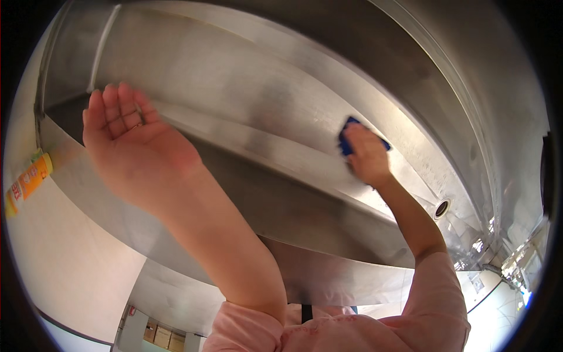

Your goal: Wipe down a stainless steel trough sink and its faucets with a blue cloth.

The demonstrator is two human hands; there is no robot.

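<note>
My right hand [369, 156] presses a dark blue cloth or pad [349, 147] flat against the inner face of a large stainless-steel hood or trough [211, 66]. Hand and cloth look slightly blurred, and the fingers cover most of the cloth. To the left, my left hand [136, 145] is raised with its palm towards the camera and holds nothing. Its fingers are loosely curled, with a ring on one of them. Whether its back touches the metal behind it cannot be made out.
A round metal-rimmed hole [441, 209] sits in the steel near my right forearm. Long folded edges and a channel run across the metal. An orange label with writing [33, 178] is at the far left. Cardboard boxes [162, 338] stand in a cabinet at the lower left.
</note>
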